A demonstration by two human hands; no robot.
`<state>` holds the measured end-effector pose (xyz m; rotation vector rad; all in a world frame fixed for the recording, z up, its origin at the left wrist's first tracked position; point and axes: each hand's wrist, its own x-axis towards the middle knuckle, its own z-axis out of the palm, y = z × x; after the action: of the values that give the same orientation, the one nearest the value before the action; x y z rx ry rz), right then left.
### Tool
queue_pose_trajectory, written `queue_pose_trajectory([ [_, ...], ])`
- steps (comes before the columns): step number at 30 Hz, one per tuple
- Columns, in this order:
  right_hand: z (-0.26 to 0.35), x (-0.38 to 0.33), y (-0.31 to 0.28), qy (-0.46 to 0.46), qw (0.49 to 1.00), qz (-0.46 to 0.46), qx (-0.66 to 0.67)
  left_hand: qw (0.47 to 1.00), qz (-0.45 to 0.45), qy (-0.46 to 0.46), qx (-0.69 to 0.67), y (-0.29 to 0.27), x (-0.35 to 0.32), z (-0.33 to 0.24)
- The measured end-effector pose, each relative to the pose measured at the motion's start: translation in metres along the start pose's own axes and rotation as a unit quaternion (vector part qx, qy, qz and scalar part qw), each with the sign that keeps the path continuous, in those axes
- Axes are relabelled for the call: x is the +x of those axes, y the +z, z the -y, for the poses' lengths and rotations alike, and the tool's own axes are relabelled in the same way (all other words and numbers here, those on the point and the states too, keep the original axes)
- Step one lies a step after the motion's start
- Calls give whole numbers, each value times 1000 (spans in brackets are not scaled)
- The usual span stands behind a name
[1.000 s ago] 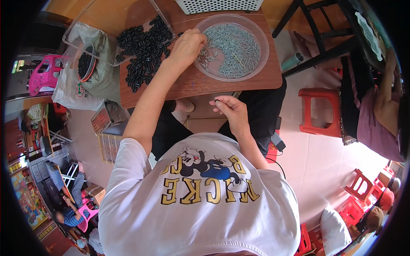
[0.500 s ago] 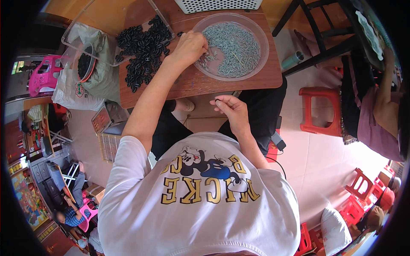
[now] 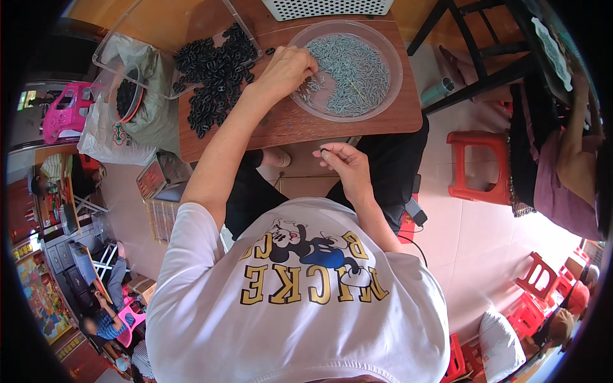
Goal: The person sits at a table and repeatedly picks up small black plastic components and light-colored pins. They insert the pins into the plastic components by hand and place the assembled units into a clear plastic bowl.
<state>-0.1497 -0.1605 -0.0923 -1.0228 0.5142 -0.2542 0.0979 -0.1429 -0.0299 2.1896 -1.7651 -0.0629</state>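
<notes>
My left hand [image 3: 288,71] reaches over the left rim of a round clear tub [image 3: 397,83], fingers bent down and pressed together. Whatever its fingertips hold is hidden. The tub holds many small grey-blue screw-like pieces [image 3: 357,70], with a bare patch of its bottom by my fingers. Above my lap, just off the table's near edge, my right hand [image 3: 348,167] pinches a small black piece [image 3: 325,150] between thumb and fingers. Left of the tub lies a heap of small black oval plastic pieces with holes [image 3: 214,83]; one loose piece [image 3: 270,50] sits apart near my left wrist.
The brown wooden table [image 3: 281,127] carries a white perforated basket [image 3: 325,7] at its far edge and a clear box [image 3: 128,38] tipped at the left. Sacks [image 3: 137,127] stand left. A red stool [image 3: 479,166] and another person's arm [image 3: 575,140] are at the right.
My left hand has shifted slightly to the right over the tub. My right hand has hardly moved and keeps the small black piece.
</notes>
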Motion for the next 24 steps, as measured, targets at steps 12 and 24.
queue_pose_trajectory([
  [12, 0, 1, 1, -2, 1000, 0, -7, 996, 43, 78, -32, 5, 0, 9],
  [24, 8, 6, 3, -16, 1000, -10, -2, 692, -82, -248, -673, -8, -36, -1],
])
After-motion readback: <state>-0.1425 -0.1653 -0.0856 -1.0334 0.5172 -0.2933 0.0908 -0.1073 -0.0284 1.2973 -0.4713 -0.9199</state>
